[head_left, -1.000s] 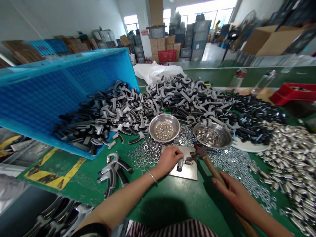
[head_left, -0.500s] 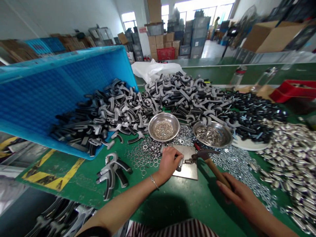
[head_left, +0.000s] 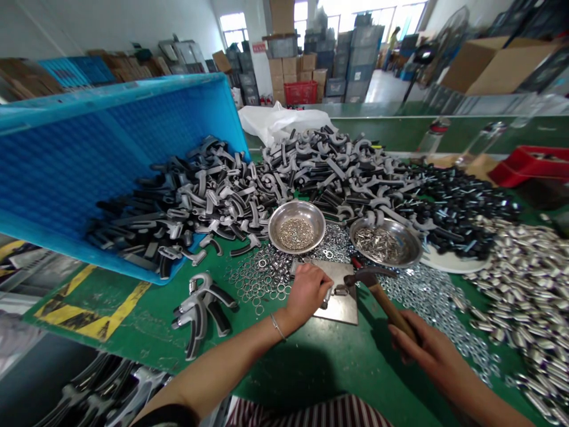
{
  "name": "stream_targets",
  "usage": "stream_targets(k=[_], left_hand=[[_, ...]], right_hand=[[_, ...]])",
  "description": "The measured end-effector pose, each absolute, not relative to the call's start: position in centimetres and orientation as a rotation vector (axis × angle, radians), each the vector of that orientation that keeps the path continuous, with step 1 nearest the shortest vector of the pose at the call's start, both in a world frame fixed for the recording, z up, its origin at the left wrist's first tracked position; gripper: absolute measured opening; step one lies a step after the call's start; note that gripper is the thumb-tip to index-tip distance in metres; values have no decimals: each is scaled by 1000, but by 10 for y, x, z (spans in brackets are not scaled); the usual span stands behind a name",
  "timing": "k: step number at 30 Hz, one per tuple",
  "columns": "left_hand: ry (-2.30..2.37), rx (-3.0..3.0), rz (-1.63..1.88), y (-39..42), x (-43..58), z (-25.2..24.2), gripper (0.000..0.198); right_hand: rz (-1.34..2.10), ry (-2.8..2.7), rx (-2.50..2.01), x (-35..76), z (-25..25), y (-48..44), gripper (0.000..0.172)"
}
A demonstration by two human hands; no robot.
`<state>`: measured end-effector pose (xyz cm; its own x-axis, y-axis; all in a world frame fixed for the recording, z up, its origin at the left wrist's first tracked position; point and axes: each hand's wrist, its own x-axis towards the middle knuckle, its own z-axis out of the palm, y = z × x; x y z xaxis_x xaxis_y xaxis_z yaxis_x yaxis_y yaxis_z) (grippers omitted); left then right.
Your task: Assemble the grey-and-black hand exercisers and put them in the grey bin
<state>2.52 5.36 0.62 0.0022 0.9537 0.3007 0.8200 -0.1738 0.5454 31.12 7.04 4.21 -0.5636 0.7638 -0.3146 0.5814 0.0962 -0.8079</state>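
My left hand (head_left: pixel 307 290) is closed around a grey hand-grip handle (head_left: pixel 326 298), pressing it on a flat metal plate (head_left: pixel 344 312); most of the handle is hidden under the fingers. A small metal coil or cylinder (head_left: pixel 341 291) sticks out to its right over the plate. My right hand (head_left: pixel 420 338) is wrapped round the wooden shaft of a hammer (head_left: pixel 392 307). The hammer's dark head hovers just above the plate's right edge, close to the coil. To the left lie assembled hand grips (head_left: pixel 207 311) with black padding.
A tipped blue crate (head_left: pixel 133 130) spills grey handles (head_left: pixel 311 160) across the green table. Steel bowls of small parts (head_left: pixel 297 228) and pins (head_left: pixel 380 243) stand behind the plate. Loose rings (head_left: pixel 253 284), nuts (head_left: pixel 427 302), and silver cylinders (head_left: pixel 528 284) surround it. A red tray (head_left: pixel 528 166) stands far right.
The view has shifted slightly. The hammer head is a touch further left relative to the plate; the left hand keeps its hold on the handle.
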Motion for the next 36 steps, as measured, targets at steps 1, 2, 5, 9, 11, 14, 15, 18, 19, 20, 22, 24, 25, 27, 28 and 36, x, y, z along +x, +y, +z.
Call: stream_targets(k=[1,2,5,9,11,14,15,18,19,20,22,24,25,27,28,36], left_hand=[[1824,2154,855,54,24,7,20],[1776,2236,793,54,22,8,22],[1719,2285,737,50,16,15,39],[1704,2180,697,42,9,24,112],[1671,2190,630,41,7,25,118],[1682,2210,559,42,6,24,120],[1689,2211,541,41,6,23,120],[1704,2181,522,38,9,21,119],[1704,2166,527,37,10,22,118],[1698,2152,538,37,11,24,119],[1696,2140,582,43,10,33,113],[1729,2166,624,60,3,49,97],[1769,2185,633,73,-2,59,85],[1861,2219,614,106,-15,78,60],[1897,2230,586,124,-20,87,49],[1818,2209,427,248,21,73,21]], right_hand=[[1475,-2186,-1364,312,42,71,28],[1492,-2199,-1375,312,44,71,29],[1404,-2286,-1395,311,54,70,31],[1096,-2334,-1347,299,76,64,31],[1010,-2378,-1340,291,79,65,31],[964,-2507,-1364,285,66,75,30],[993,-2528,-1384,286,59,80,30],[1078,-2488,-1447,297,42,92,34],[1011,-2474,-1427,299,38,94,35],[886,-2463,-1375,299,36,94,35],[592,-2430,-1204,289,34,89,37],[448,-2410,-1066,267,31,80,37],[445,-2418,-1038,254,28,75,36],[425,-2456,-1057,227,21,68,33],[394,-2479,-1097,216,17,66,28],[231,-2497,-1217,197,-1,75,14]])
